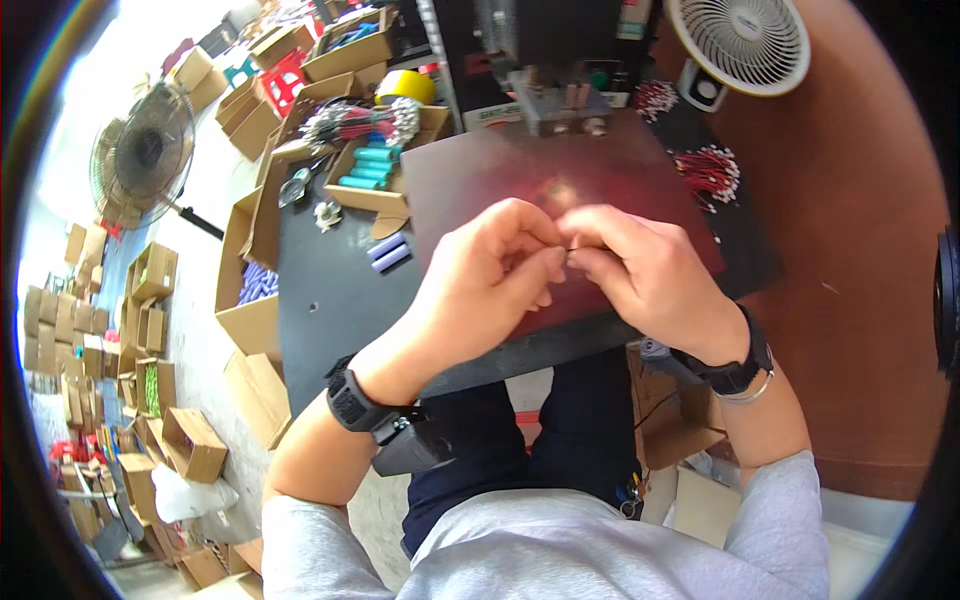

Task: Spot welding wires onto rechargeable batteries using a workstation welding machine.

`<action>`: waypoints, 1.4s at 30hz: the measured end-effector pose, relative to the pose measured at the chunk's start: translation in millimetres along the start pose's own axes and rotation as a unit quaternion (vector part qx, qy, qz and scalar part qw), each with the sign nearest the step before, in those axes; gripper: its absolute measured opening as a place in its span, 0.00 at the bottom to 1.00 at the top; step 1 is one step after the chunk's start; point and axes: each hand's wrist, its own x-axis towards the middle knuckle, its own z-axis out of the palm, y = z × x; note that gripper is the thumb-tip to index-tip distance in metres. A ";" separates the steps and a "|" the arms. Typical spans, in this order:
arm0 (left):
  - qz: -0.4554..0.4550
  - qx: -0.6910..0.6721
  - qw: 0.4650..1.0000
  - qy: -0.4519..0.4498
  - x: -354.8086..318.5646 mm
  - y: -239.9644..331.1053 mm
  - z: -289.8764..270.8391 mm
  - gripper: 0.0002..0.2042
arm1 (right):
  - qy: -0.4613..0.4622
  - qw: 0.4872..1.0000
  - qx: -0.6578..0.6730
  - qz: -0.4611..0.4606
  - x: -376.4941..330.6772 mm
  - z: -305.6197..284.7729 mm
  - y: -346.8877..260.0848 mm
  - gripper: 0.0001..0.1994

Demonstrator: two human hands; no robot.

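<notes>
My left hand (490,275) and my right hand (640,270) meet fingertip to fingertip over a dark reddish board (470,175) on the black worktable (320,300). Both pinch something very small between thumb and forefinger; a thin wire-like piece (567,252) shows between them, the rest is hidden by the fingers. Each wrist carries a black watch-like band. Two pale purple cylinders (388,252) lie left of my left hand.
A cardboard tray of teal cylinders (368,170) and a bundle of red-and-black wires (350,122) sit at the table's far left. More red wire bundles (708,172) lie right. A press-like machine (560,95) stands behind the board, a white fan (740,40) beyond. Cardboard boxes cover the floor left.
</notes>
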 end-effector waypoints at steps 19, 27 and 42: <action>0.047 0.678 0.730 0.075 -19.8 -112.6 -120.0 0.07 | -0.019 0.992 0.103 0.068 14.9 -14.3 -0.3 0.03; 0.177 0.346 0.901 0.192 -11.9 -37.5 -64.4 0.10 | 0.032 0.958 0.238 0.157 9.5 -27.8 20.7 0.04; 0.084 0.143 0.986 0.017 60.9 -22.7 -14.9 0.11 | 0.025 0.891 0.408 0.197 25.7 -19.1 53.9 0.05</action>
